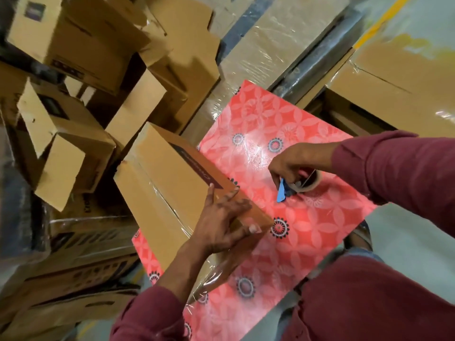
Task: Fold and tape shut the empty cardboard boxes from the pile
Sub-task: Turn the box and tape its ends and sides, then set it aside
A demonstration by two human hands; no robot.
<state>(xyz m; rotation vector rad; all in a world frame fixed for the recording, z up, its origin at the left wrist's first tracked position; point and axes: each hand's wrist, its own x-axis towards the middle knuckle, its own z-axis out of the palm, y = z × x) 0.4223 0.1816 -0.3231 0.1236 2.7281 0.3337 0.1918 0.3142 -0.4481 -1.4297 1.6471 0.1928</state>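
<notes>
Presently: cardboard box (172,183), taped along its seam, on the red patterned tabletop (307,242); left hand (226,225) grips its near corner, probably to steady it. Right hand (293,168) clutches tape roll (305,183) with blue cutter (281,193), seemingly readied. Pile (81,77) beyond.

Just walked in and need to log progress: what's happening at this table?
A person is taping boxes. The left hand grips the corner of a closed cardboard box with clear tape along its seam, on the red patterned table. The right hand holds a tape roll on the table. Open boxes are piled behind.
</notes>
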